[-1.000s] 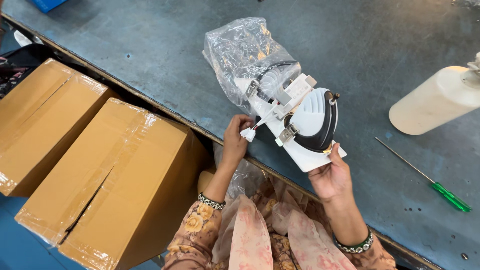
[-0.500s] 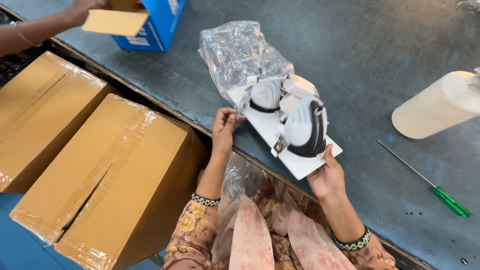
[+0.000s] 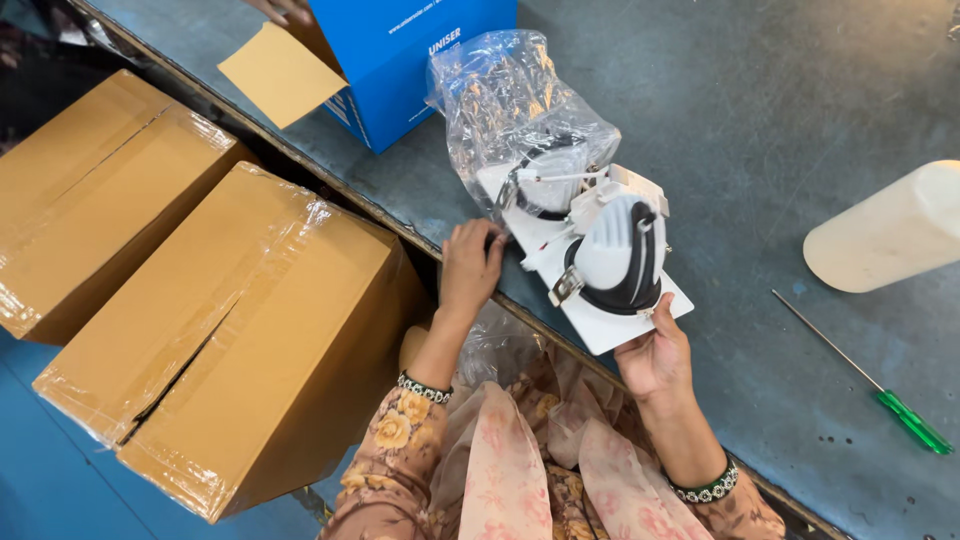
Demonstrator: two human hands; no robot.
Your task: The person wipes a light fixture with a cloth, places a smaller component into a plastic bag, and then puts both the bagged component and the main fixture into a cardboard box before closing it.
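Both forearms bare below the cuffs. Left hand (image 3: 470, 265): beaded bracelet (image 3: 425, 388), dark and pale beads, at the wrist. Right hand (image 3: 655, 355): matching beaded band (image 3: 706, 490). Floral sleeves (image 3: 395, 450), tan with yellow-pink flowers. Pale pink scarf (image 3: 500, 470), possibly a dupatta.

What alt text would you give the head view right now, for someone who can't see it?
A person's left hand and right hand hold a white twin light fitting, half inside a clear plastic bag, at the edge of a grey workbench. Another person's hand holds a blue carton; a green-handled screwdriver lies to the right.
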